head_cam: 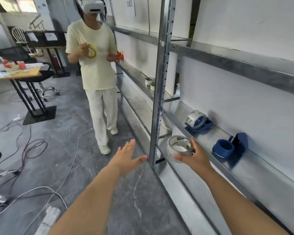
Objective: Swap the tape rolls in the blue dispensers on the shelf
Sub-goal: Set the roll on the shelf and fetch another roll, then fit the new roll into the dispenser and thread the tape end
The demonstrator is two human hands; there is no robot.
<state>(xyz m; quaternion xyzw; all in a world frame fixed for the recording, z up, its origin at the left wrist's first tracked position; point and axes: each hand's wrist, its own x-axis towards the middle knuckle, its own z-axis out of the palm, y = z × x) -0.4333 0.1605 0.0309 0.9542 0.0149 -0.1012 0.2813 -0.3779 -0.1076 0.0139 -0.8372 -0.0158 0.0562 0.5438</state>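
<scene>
I am working bare-armed: my left forearm (95,197) and right forearm (236,197) are showing uncovered, left hand (126,158) and right hand (196,159) ungloved.

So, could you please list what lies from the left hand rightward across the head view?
The left hand, shelf upright, clear tape roll, loaded blue dispenser, empty blue dispenser.

Tape roll (174,144) reads "deli"; wall sign (129,4) "完成区"
</scene>
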